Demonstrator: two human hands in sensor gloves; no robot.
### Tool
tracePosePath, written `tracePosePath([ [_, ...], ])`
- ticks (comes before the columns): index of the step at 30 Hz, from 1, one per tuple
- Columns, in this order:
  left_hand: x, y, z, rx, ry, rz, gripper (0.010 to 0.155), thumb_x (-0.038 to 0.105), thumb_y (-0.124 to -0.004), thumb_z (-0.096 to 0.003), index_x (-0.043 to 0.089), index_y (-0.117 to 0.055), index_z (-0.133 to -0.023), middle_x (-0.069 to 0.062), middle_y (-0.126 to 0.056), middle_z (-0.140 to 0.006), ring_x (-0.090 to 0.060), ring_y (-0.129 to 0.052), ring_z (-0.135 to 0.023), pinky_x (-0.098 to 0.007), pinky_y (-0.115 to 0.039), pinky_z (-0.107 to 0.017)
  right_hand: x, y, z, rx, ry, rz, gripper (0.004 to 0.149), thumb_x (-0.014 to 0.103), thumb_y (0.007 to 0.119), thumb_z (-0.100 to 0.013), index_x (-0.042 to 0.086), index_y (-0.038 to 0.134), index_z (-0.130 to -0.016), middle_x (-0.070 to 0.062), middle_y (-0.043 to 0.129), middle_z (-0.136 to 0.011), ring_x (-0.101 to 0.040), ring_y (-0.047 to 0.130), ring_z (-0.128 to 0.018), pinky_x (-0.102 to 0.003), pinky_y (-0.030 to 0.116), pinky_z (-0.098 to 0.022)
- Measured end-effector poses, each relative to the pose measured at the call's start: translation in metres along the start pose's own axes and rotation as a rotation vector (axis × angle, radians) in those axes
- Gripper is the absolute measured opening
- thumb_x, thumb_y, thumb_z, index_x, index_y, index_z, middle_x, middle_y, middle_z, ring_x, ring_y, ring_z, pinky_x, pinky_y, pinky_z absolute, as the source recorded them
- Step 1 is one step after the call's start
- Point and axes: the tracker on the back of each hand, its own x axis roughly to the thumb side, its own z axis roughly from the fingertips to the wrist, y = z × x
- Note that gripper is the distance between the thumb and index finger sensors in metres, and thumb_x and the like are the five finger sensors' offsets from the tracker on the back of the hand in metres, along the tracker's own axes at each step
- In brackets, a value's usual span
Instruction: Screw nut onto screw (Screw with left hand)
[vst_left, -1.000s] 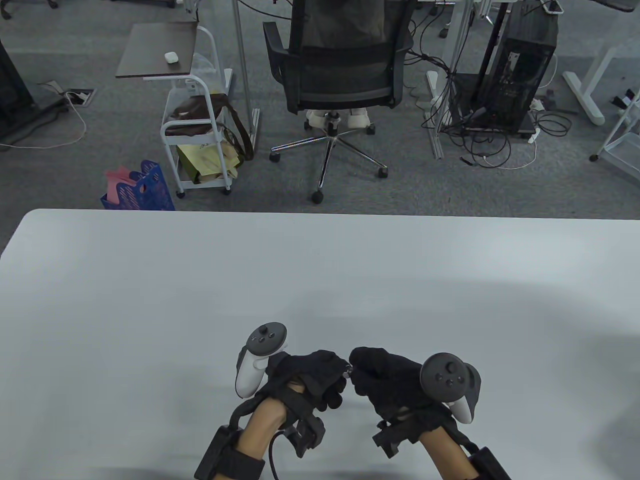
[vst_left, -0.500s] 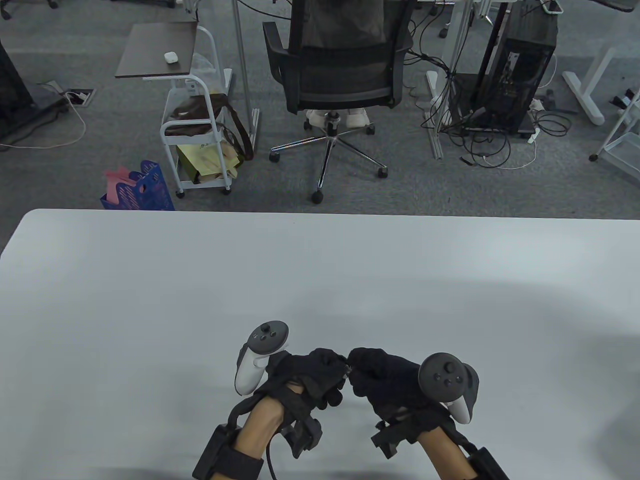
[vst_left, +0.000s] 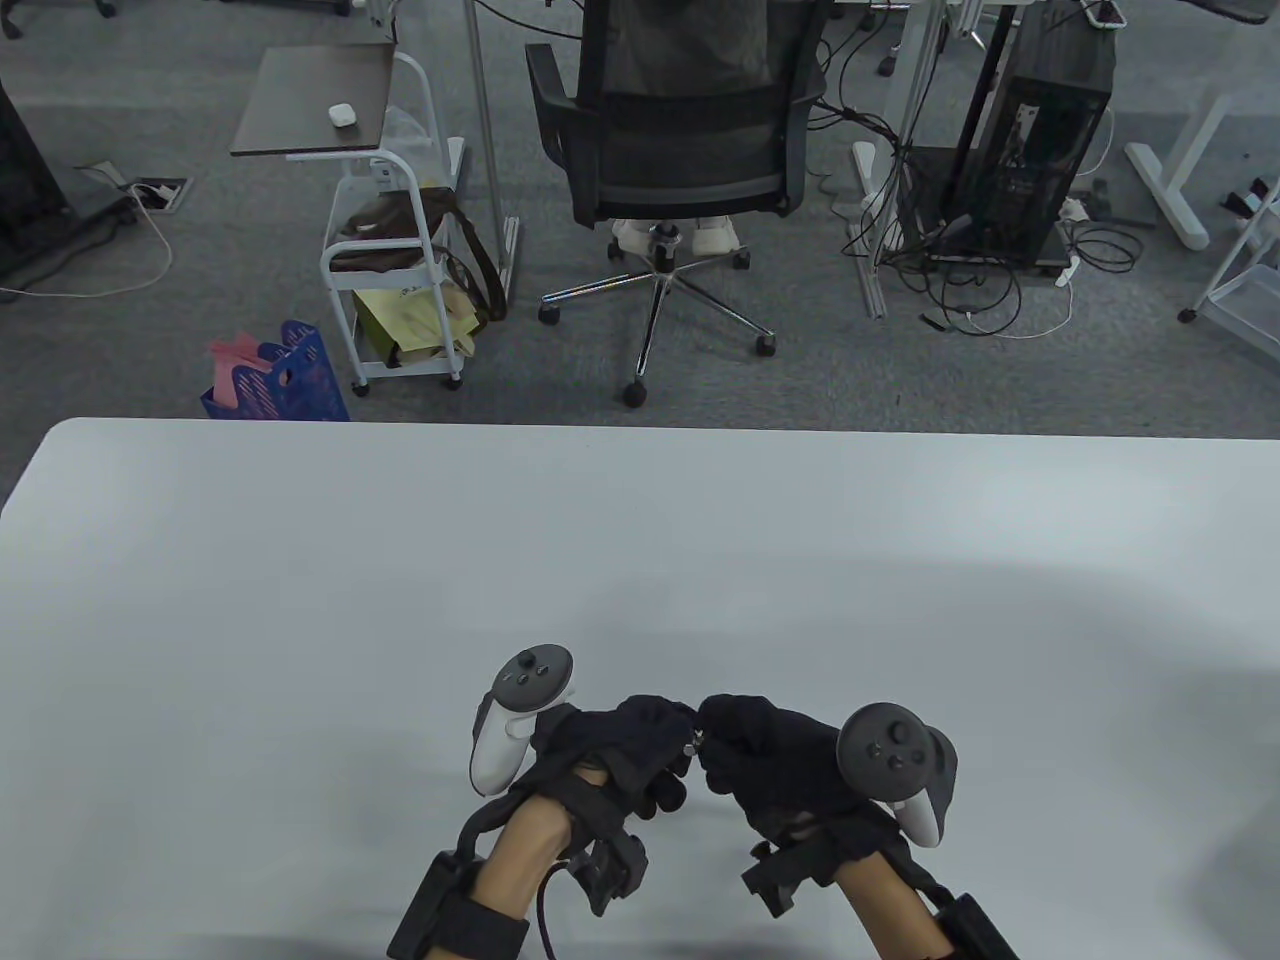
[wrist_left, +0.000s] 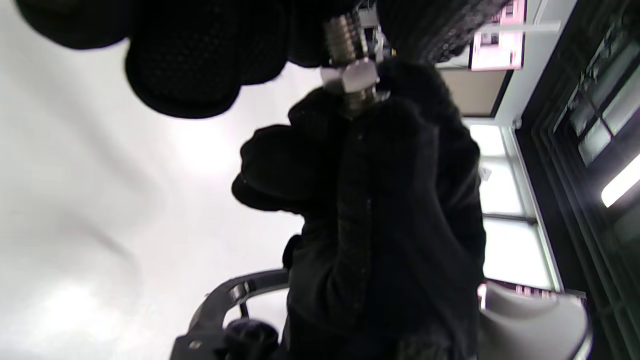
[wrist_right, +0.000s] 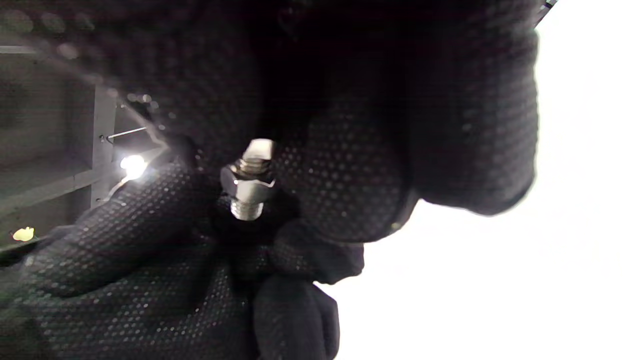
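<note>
Over the near middle of the white table (vst_left: 300, 600), both gloved hands meeting fingertip to fingertip, raised a little above the surface. Left hand (vst_left: 620, 745) curled, fingers closed around one end of the screw (wrist_left: 345, 35), white tracker on its back pointing away. Right hand (vst_left: 775, 760) likewise curled, closed on the other end of the screw, dark tracker on its back. Between the two sets of fingertips, only a small glint of metal in the table view (vst_left: 692, 742). In the left wrist view, threaded shaft running down from the left fingers (wrist_left: 185, 65) at the top into the right hand (wrist_left: 390, 200) below, with the hex nut (wrist_left: 350, 77) sitting on the threads between them, against the right fingertips. In the right wrist view, nut (wrist_right: 248, 182) partway along the shaft, threads showing on both sides of it (wrist_right: 245, 209), gloves pressed close all round. Exactly which fingertips touch the nut rather than the shaft: cannot tell. Beyond the table, an office chair (vst_left: 680, 130), a white cart (vst_left: 390, 250) and a blue basket (vst_left: 290, 375) on grey carpet.
</note>
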Motion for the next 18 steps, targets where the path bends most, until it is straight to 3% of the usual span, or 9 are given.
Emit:
tracePosePath([
  [5,0.0030,-0.0010,-0.0002,0.009,0.000,-0.064,0.054,0.038,-0.072,-0.0454,0.001,-0.079,-0.084,-0.028,-0.086,-0.073,-0.046,-0.093,-0.046,-0.058,-0.074,-0.036,-0.0001,0.0005,0.0002,-0.002,0.006,-0.004,0.045,0.032,0.096,-0.033,0.018,0.087,-0.075,-0.007,0.102,-0.064,-0.023,0.115,-0.035,-0.038,0.102,-0.026],
  [9,0.0035,-0.0011,-0.0004,-0.055,0.000,-0.061,0.054,0.035,-0.072,-0.0461,0.003,-0.068,-0.090,-0.026,-0.078,-0.080,-0.043,-0.090,-0.053,-0.056,-0.072,-0.040,0.0015,0.0017,0.0005,0.004,-0.002,0.012,0.045,0.032,0.096,-0.033,0.018,0.087,-0.075,-0.007,0.103,-0.064,-0.023,0.115,-0.035,-0.038,0.102,-0.026],
  [12,0.0015,0.0000,0.0004,-0.014,-0.012,-0.017,0.064,0.043,-0.070,-0.0459,0.003,-0.064,-0.096,-0.028,-0.077,-0.082,-0.044,-0.089,-0.054,-0.056,-0.072,-0.041,0.0016,0.0010,0.0005,-0.001,-0.006,0.016,0.046,0.032,0.096,-0.033,0.017,0.086,-0.075,-0.007,0.102,-0.064,-0.023,0.115,-0.036,-0.038,0.102,-0.027],
  [15,0.0023,-0.0011,-0.0007,-0.004,-0.003,-0.066,0.058,0.040,-0.072,-0.0457,0.001,-0.076,-0.089,-0.029,-0.083,-0.076,-0.047,-0.092,-0.049,-0.058,-0.073,-0.038,0.0009,0.0007,0.0002,-0.003,-0.003,0.012,0.046,0.032,0.096,-0.033,0.017,0.086,-0.075,-0.007,0.102,-0.064,-0.023,0.115,-0.036,-0.038,0.102,-0.027],
  [18,0.0049,-0.0028,-0.0005,-0.006,-0.007,-0.076,0.055,0.037,-0.072,-0.0453,0.001,-0.076,-0.087,-0.028,-0.084,-0.075,-0.045,-0.092,-0.048,-0.057,-0.073,-0.037,0.0011,0.0007,0.0002,0.000,-0.005,0.010,0.045,0.032,0.096,-0.033,0.018,0.086,-0.075,-0.007,0.102,-0.065,-0.023,0.115,-0.036,-0.038,0.102,-0.027],
])
